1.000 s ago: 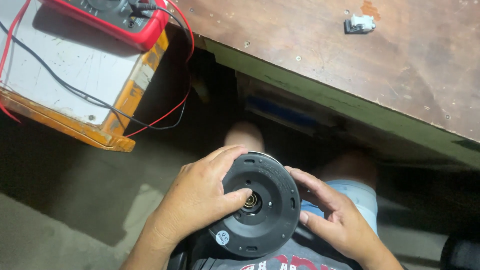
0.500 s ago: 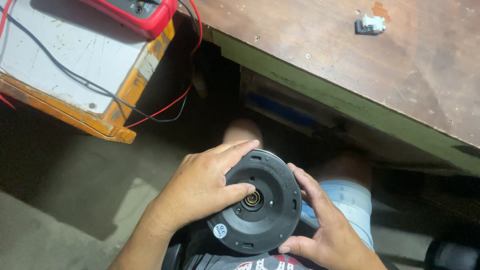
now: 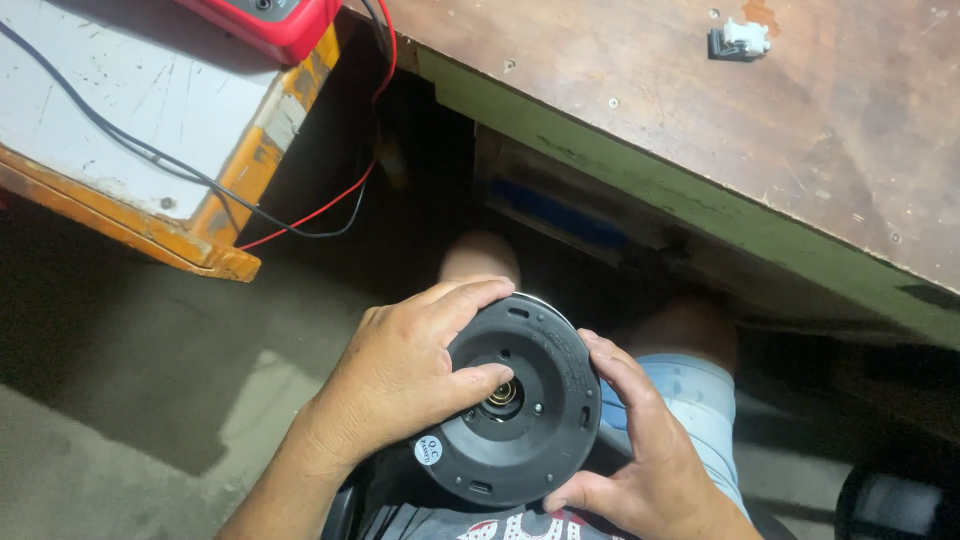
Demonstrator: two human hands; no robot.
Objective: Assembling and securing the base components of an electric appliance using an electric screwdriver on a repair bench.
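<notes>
A round black plastic base (image 3: 530, 410) with a brass connector in its centre and a small white round sticker lies face up over my lap. My left hand (image 3: 400, 385) covers its left side, fingers curled over the top rim and the thumb pressing near the centre connector. My right hand (image 3: 640, 450) clasps the right and lower rim, fingers wrapped around the edge. Both hands hold the base between them, below the front edge of the workbench.
A brown wooden workbench (image 3: 700, 130) with a green front edge spans the upper right, with a small white part (image 3: 740, 40) on it. At upper left stands an orange-edged white stand (image 3: 130, 120) carrying a red multimeter (image 3: 270, 20) with red and black leads hanging down. Concrete floor lies below.
The view has shifted slightly. My right hand has slid lower around the base's rim, and my left thumb has moved toward the centre connector. The base stays over my lap.
</notes>
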